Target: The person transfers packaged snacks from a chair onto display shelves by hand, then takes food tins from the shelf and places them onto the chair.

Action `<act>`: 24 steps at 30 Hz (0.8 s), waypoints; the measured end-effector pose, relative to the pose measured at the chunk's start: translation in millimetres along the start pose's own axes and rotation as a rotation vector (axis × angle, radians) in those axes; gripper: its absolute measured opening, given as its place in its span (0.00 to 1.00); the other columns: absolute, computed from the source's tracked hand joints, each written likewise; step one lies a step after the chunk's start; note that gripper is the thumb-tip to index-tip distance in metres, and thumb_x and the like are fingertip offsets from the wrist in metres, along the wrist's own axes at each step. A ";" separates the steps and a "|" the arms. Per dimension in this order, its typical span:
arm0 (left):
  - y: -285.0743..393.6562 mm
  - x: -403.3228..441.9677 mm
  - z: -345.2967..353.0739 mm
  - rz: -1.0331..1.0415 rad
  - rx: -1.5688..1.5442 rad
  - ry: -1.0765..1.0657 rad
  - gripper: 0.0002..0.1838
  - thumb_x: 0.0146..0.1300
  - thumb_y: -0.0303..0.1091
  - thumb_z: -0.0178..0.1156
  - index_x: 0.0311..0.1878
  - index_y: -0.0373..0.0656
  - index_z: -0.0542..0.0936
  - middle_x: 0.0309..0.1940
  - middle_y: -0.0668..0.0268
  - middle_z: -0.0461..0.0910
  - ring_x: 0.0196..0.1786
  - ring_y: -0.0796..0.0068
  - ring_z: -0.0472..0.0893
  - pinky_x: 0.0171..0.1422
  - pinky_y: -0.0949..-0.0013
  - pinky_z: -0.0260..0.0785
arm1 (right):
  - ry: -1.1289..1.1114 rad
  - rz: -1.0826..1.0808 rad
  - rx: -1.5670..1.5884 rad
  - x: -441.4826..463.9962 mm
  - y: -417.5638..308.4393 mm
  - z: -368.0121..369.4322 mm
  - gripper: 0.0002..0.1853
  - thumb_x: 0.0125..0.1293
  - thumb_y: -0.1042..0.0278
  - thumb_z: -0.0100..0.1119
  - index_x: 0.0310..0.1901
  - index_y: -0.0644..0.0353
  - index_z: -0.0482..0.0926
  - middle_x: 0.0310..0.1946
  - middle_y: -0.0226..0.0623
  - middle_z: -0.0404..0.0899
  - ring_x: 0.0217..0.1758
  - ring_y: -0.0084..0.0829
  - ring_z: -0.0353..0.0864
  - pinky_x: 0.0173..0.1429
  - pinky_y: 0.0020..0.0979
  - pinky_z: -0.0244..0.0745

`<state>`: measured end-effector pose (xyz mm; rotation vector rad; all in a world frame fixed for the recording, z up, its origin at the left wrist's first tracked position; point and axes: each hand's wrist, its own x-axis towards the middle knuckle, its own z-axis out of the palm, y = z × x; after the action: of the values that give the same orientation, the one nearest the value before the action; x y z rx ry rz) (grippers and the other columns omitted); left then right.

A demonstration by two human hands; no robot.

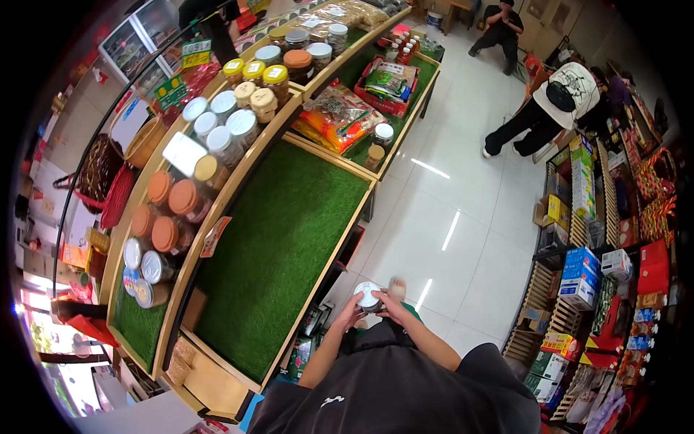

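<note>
A jar with a silvery-white lid (368, 295) is held upright in front of my body, low in the head view. My left hand (349, 311) closes round its left side, and my right hand (392, 307) grips it from the right. The jar's lower part and its contents are mostly hidden by my fingers. To the left of my hands is a display stand with a green turf surface (282, 217) and a wooden edge. On its raised tier stand jars with orange lids (165, 233) and jars with silver lids (154, 267).
Jars with yellow lids (254, 71) and bagged goods (340, 116) fill the stand's far part. Shelves with boxes (580, 278) line the right side. A person in a white top (567, 94) bends by those shelves; another person (502, 27) is at the back.
</note>
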<state>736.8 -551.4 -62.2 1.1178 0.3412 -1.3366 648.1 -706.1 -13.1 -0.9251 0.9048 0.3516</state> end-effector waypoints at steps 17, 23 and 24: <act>135.6 159.5 233.0 0.049 0.495 -0.003 0.44 0.54 0.60 0.59 0.66 0.42 0.57 0.60 0.58 0.65 0.58 0.64 0.68 0.59 0.62 0.63 | 0.062 -0.174 0.408 66.8 -160.3 -194.7 0.35 0.56 0.43 0.58 0.60 0.53 0.59 0.55 0.41 0.64 0.53 0.41 0.70 0.53 0.41 0.71; 154.3 194.7 294.2 0.075 0.614 0.031 0.45 0.54 0.58 0.61 0.66 0.37 0.58 0.57 0.56 0.66 0.53 0.67 0.71 0.54 0.66 0.66 | 0.068 -0.227 0.530 69.6 -176.8 -237.2 0.35 0.58 0.41 0.55 0.61 0.51 0.58 0.58 0.40 0.61 0.52 0.43 0.71 0.50 0.38 0.73; 159.2 200.2 296.8 0.016 0.625 0.002 0.44 0.54 0.57 0.61 0.65 0.37 0.59 0.57 0.57 0.67 0.53 0.67 0.71 0.53 0.68 0.66 | 0.038 -0.246 0.524 77.3 -173.6 -242.5 0.35 0.59 0.41 0.55 0.62 0.51 0.58 0.58 0.39 0.62 0.51 0.42 0.72 0.49 0.38 0.73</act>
<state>818.7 -929.7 -1.5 1.6301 -0.1009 -1.4700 675.4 -1010.8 -49.9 -0.5475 0.8493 -0.1160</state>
